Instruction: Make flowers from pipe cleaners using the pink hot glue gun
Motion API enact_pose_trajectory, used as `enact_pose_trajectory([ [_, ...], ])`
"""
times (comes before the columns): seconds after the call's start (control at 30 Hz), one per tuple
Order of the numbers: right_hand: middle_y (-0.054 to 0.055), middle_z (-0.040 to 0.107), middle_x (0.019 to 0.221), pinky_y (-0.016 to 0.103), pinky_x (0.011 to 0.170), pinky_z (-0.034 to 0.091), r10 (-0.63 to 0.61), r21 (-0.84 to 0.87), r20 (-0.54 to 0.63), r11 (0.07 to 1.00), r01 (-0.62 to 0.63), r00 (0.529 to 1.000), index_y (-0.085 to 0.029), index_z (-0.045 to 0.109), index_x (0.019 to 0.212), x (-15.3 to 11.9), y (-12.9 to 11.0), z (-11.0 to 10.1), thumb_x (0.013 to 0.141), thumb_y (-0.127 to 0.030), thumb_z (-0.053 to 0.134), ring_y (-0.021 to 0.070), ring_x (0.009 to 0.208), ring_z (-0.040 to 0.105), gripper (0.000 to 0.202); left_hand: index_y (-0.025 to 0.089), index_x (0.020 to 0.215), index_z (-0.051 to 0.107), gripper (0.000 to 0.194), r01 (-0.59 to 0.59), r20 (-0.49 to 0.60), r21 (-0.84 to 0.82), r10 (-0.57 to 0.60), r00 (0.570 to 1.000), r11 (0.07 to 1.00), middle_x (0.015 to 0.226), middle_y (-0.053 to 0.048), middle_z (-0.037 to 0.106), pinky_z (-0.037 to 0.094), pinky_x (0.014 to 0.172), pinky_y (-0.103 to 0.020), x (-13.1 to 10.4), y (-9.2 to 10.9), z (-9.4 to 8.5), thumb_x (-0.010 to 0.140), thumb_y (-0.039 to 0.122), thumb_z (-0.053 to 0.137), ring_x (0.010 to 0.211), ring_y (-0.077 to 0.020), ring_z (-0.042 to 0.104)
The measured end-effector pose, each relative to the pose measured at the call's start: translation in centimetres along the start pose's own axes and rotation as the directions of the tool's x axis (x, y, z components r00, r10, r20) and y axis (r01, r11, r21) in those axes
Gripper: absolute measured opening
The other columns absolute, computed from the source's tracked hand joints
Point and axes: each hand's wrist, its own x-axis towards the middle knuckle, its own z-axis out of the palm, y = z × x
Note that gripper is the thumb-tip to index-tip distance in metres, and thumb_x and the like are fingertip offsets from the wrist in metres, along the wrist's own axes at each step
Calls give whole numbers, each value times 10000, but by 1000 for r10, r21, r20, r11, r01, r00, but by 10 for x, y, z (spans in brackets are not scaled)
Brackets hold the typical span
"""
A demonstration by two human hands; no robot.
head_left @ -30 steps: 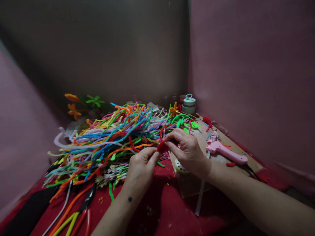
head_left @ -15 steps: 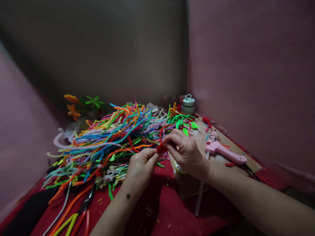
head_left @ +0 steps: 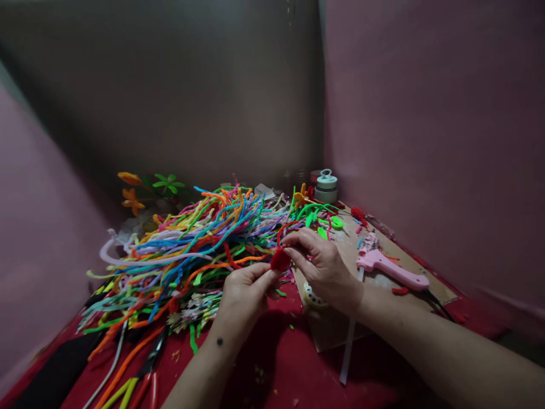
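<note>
Between my two hands is a small coiled piece of red pipe cleaner, with a loose red tail curving up behind my right fingers. My left hand pinches its lower left side between thumb and forefinger. My right hand is closed at its upper right side, thumb and fingertips against the red fuzz. Just behind and left of the hands lies a big heap of many-coloured pipe cleaners. Under my right hand, a white round thing with dark holes is partly hidden.
A pink hot glue gun with a glue stick near it lies on a brown board at the right. Pliers with red and yellow handles lie front left. A pale green lidded jar and orange fuzzy flowers stand at the back.
More of the red coil shows between my fingers, its face turned towards me. My right fingers have shifted slightly around it. The whole view has moved a little.
</note>
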Motion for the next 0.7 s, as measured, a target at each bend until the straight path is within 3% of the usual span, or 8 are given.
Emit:
enact_pose_trajectory([
  [0.1,19,580,801,259,619,454,168,135,-18,977,-164,986,-193,548,1020,0,1,2,839,-172,502,125,675,529,188,127,615,619,220,62,-14,-158,-65,998,985,519,3,577,339,376,-187,-2,5,0,647,344,634,408,-93,478],
  [0.2,3,565,734,226,519,427,269,219,16,939,-266,963,-176,552,979,-1,3,4,850,-220,489,100,571,489,150,121,622,613,245,66,-41,-236,-78,996,970,511,-4,587,330,365,-178,-4,6,-1,646,361,655,384,-80,468],
  [0.4,-18,534,677,220,508,412,278,255,72,923,-287,958,-165,565,906,-4,4,8,819,-252,539,97,564,472,126,122,616,606,260,34,-66,-200,-48,997,979,489,3,572,326,389,-182,-4,5,-1,670,373,646,389,-81,464],
  [0.57,-11,546,728,246,603,453,209,239,33,948,-210,977,-185,561,997,-6,6,11,796,-216,574,115,642,511,203,143,654,639,267,-54,-92,21,55,994,998,466,31,538,330,406,-198,-2,0,0,728,393,583,407,-92,453],
  [0.63,8,570,798,258,651,462,149,200,-3,969,-145,989,-195,568,1009,-7,7,11,785,-192,593,123,693,532,225,153,731,669,245,-156,-126,238,190,974,959,528,21,583,366,455,-208,-2,-4,1,770,359,542,469,-109,501],
  [0.7,19,572,817,267,674,457,54,126,-33,991,-50,998,-197,584,963,-8,7,10,784,-155,589,132,721,536,184,161,803,676,215,-276,-130,468,374,918,839,644,0,645,410,540,-215,-3,-9,2,808,291,505,562,-123,560],
])
